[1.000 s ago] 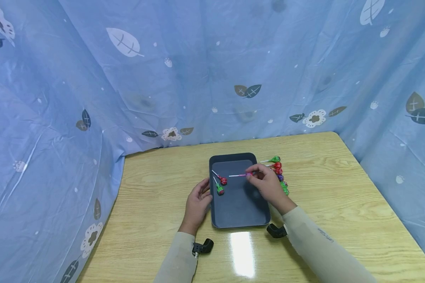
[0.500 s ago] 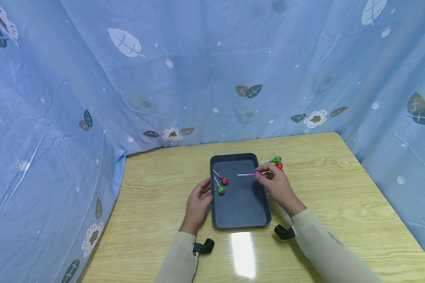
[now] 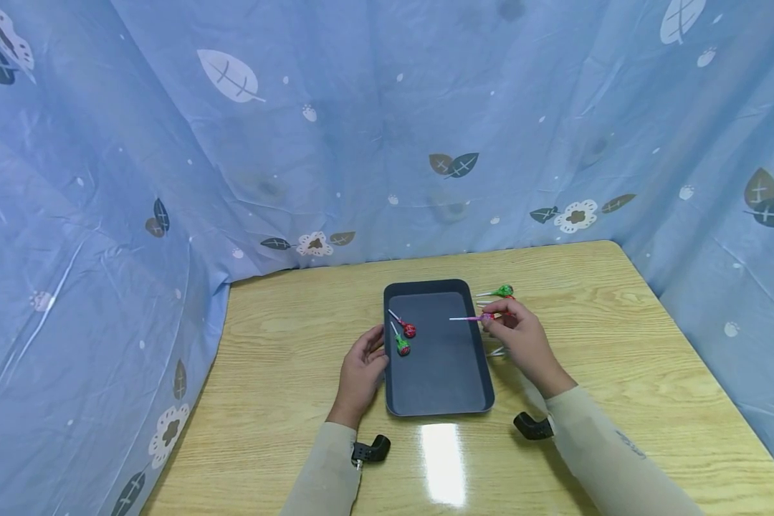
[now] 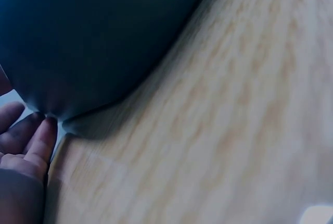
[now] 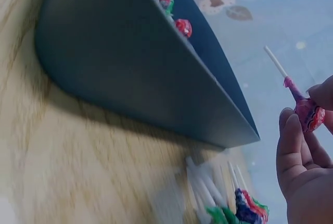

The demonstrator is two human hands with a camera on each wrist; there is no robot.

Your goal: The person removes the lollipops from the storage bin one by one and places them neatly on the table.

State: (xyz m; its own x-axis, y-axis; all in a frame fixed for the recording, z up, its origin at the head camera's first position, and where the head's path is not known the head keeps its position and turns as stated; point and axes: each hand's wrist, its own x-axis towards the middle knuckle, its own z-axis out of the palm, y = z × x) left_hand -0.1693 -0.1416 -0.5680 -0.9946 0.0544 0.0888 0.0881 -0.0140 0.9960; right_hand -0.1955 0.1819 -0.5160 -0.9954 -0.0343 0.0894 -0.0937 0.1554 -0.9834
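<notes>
In the head view a dark grey tray (image 3: 438, 373) lies on the table, with a red lollipop (image 3: 409, 330) and a green lollipop (image 3: 403, 347) inside, near its left wall. My left hand (image 3: 359, 373) rests against the tray's left side; the left wrist view has its fingertips (image 4: 49, 122) touching the outer wall. Above the tray's right rim, my right hand (image 3: 517, 337) pinches a pink-and-purple lollipop (image 5: 308, 114) by its wrapped head between thumb and fingers. The stick points left, over the tray.
A green lollipop (image 3: 505, 291) lies right of the tray, near its back corner. More lollipops (image 5: 250, 206) lie beside the tray under my right hand, which partly hides them in the head view. Blue curtains (image 3: 361, 143) hang around the table (image 3: 284, 344).
My right hand has moved right with the pinched lollipop, from over the tray's interior to its right rim. My left hand stays at the tray's left side.
</notes>
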